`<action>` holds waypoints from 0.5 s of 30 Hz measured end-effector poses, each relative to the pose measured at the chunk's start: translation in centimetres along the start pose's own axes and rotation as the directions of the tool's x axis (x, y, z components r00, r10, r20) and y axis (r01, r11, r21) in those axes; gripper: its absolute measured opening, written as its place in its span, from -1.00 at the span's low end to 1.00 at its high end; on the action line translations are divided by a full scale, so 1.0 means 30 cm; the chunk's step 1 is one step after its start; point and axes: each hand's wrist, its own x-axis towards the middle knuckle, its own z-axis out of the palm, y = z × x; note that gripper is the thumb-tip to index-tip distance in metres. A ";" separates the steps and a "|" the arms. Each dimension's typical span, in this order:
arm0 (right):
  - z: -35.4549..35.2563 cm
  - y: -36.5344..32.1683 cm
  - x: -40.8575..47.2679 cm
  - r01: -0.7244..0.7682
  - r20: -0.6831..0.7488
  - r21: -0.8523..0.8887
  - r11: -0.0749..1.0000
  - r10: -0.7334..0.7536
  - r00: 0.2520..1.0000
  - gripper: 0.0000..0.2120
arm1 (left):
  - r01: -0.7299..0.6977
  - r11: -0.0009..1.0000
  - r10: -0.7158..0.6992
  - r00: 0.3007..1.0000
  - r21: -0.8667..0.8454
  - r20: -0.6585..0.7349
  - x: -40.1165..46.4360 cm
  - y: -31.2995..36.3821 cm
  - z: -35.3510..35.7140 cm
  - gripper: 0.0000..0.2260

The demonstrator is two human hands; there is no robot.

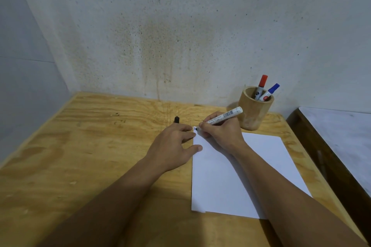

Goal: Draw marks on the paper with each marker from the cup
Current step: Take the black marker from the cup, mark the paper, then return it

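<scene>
A white sheet of paper (224,182) lies on the wooden table (90,146). My right hand (220,132) grips an uncapped white marker (226,115), its black tip touching the paper's far left corner beside a small black mark (195,128). My left hand (172,146) rests on the table at the paper's left edge, thumb on the sheet, fingers curled around a black cap (176,119). A wooden cup (254,113) behind the paper holds a red-capped marker (261,86) and a blue-capped marker (270,92).
A stained grey wall (180,36) stands right behind the table. A dark-framed surface with a pale top (345,142) adjoins the table's right edge.
</scene>
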 end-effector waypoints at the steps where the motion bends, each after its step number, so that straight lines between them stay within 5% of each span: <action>1: 0.000 0.002 0.002 0.004 0.002 -0.009 1.000 -0.004 1.000 -0.89 | 0.000 1.000 0.000 1.000 -0.001 -0.002 -0.001 0.002 -0.002 -0.56; 11: -0.007 0.009 0.008 0.029 -0.020 -0.038 0.999 -0.030 0.999 -0.94 | 0.004 1.000 -0.004 1.000 0.011 -0.019 0.002 0.009 -0.006 -0.56; 15: -0.027 -0.008 0.005 -0.049 -0.092 0.164 0.985 0.065 0.994 -0.82 | -0.021 0.998 0.006 0.966 -0.059 -0.257 0.017 0.007 -0.018 -0.70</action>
